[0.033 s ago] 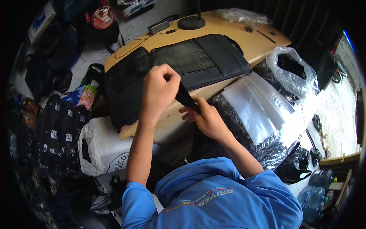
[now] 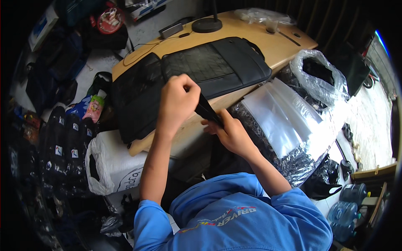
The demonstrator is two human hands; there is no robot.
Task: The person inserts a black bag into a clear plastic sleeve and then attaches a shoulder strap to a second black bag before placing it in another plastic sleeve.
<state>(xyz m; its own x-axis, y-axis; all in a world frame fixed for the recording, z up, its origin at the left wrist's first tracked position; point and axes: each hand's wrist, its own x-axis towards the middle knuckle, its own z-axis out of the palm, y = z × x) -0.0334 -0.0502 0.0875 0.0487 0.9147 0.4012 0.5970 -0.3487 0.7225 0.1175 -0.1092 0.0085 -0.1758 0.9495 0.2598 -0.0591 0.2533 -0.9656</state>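
Observation:
A black laptop bag (image 2: pixel 209 67) lies flat on the wooden table (image 2: pixel 284 46), with a second black bag (image 2: pixel 134 96) overlapping its left side. My left hand (image 2: pixel 178 100) is raised over the bag's near edge and pinches the upper end of a black strap (image 2: pixel 207 109). My right hand (image 2: pixel 230 131) grips the lower end of the same strap just off the table's front edge. The strap runs taut and slanted between the two hands.
A stack of clear plastic sleeves (image 2: pixel 276 117) lies to the right on a silvery bag. A crumpled clear bag (image 2: pixel 318 79) holds dark items. A white sack (image 2: pixel 113 167) stands at lower left. A round black lamp base (image 2: pixel 207 25) and a glass (image 2: pixel 272 27) stand at the table's far edge.

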